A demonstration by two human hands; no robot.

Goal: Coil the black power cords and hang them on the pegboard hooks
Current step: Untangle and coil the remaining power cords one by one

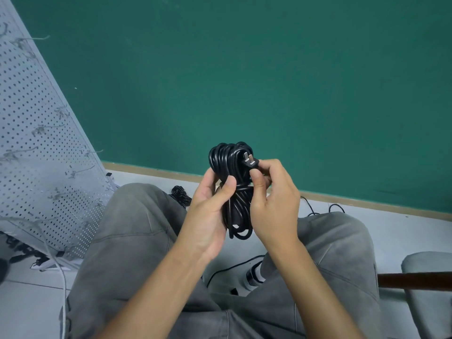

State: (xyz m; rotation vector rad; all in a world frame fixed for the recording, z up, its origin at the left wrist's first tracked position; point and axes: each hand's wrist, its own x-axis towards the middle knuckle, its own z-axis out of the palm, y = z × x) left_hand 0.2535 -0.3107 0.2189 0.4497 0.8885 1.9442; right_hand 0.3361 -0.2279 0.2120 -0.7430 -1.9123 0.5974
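A green wall [269,77] fills the upper frame, with a tan baseboard [367,204] running along its foot. Below lies a pale tiled floor [27,297]. Grey trousers [127,241] cover both knees at the bottom centre. At lower right are a grey cushion [430,289] and a dark wooden bar [415,278].

A pale tiled floor [401,231] carries a second coiled black cord [181,196] lying left of the grip, and loose black cable [232,266] below it.
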